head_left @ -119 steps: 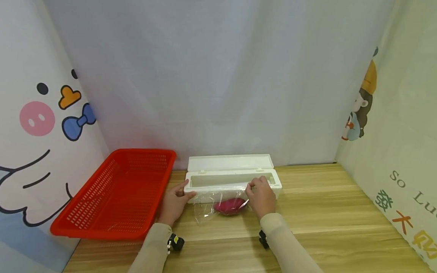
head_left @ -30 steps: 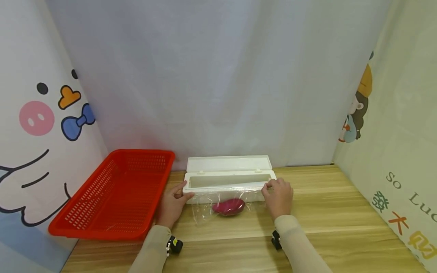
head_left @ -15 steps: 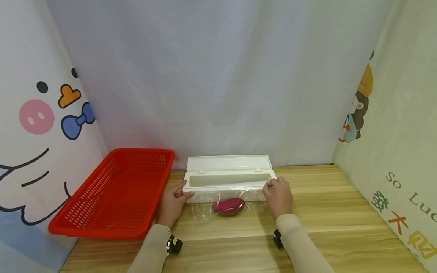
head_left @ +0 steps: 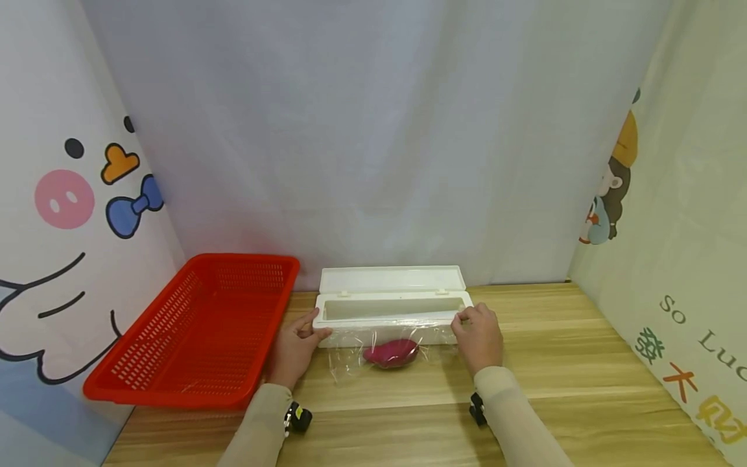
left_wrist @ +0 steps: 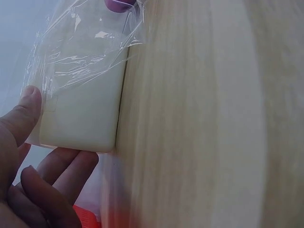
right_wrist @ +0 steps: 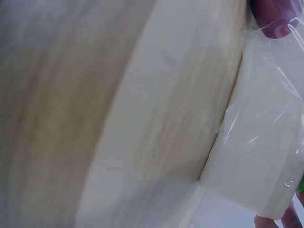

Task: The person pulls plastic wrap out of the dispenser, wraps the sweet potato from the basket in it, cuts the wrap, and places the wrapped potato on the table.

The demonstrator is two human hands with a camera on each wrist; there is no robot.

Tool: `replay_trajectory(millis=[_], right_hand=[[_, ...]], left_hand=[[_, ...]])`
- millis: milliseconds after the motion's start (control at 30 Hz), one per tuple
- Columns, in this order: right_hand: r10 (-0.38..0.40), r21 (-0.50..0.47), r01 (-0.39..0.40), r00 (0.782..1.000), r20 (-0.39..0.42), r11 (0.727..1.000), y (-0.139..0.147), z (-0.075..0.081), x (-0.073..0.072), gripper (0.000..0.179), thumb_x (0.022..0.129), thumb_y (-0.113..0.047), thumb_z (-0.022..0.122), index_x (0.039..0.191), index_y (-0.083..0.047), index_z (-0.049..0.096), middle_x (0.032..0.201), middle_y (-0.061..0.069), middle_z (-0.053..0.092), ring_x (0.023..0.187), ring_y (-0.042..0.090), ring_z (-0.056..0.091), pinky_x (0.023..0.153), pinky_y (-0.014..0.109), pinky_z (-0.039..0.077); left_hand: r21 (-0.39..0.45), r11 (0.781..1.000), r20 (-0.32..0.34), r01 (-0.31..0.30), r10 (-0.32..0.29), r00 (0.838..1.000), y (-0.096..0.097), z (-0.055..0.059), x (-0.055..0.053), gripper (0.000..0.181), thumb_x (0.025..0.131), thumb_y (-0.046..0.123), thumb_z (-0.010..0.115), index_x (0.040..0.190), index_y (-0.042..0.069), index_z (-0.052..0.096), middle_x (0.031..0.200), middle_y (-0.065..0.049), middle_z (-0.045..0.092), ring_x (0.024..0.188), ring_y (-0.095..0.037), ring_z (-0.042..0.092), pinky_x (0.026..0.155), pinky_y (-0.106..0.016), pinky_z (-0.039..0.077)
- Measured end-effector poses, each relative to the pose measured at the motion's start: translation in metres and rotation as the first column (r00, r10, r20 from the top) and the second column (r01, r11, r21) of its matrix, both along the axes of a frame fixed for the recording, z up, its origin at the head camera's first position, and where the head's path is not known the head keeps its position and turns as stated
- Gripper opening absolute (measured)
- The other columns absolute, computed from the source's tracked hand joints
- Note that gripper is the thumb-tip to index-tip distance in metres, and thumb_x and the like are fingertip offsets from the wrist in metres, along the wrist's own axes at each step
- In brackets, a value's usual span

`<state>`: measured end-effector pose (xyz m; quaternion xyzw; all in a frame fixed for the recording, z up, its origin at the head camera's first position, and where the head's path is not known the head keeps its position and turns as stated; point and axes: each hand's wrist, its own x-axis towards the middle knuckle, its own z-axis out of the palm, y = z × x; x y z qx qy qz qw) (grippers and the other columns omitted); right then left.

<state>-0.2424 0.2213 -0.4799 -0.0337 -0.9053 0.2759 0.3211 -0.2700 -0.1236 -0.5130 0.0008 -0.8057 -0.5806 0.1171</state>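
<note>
A long white cling film dispenser box (head_left: 385, 322) stands near the back of the table, its lid (head_left: 391, 279) raised. Clear cling film (head_left: 348, 357) hangs over its front and round a purple-red sweet potato (head_left: 392, 353) in front of it. My left hand (head_left: 296, 347) grips the box's left end, thumb on the front edge and fingers at the end face, as the left wrist view shows. My right hand (head_left: 480, 337) pinches the front right corner with curled fingers. Two fingertips (right_wrist: 290, 219) show past that end in the right wrist view, beside a small green bit (right_wrist: 301, 184); its thumb is hidden there.
A red slotted plastic basket (head_left: 192, 344) stands on the left of the wooden table (head_left: 560, 383), close to my left forearm. A pale curtain (head_left: 379, 143) hangs right behind the box. Printed cloths close off both sides.
Over four seconds my right hand has moved right along the box's front edge to its right end. In the last second both hands have stayed almost still.
</note>
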Motion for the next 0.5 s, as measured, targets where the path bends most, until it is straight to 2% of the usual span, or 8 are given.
replay_trajectory(millis=[200,500], right_hand=[[0.004,-0.005,-0.004,1.000,-0.025,1.000,0.0013,-0.0013,-0.0003,0.008,0.078,-0.007,0.069,0.071,-0.007,0.064,0.076,0.004,0.051,0.076,0.026,0.049,0.064,0.037,0.046],[0.011,-0.020,-0.012,0.998,-0.059,1.000,0.0069,-0.0023,-0.0015,0.005,0.077,-0.004,0.066,0.073,-0.002,0.064,0.075,0.007,0.050,0.072,0.027,0.047,0.064,0.037,0.043]], left_hand=[[0.010,1.000,-0.009,0.012,-0.012,1.000,-0.0002,-0.0010,-0.0001,0.059,0.073,0.033,0.081,0.127,0.018,0.063,0.122,-0.008,0.063,0.082,-0.014,0.067,0.055,-0.021,0.047],[-0.014,1.000,-0.012,0.009,-0.009,1.000,-0.0019,-0.0005,0.0002,0.059,0.073,0.035,0.080,0.127,0.020,0.062,0.120,-0.007,0.064,0.081,-0.013,0.067,0.051,-0.022,0.044]])
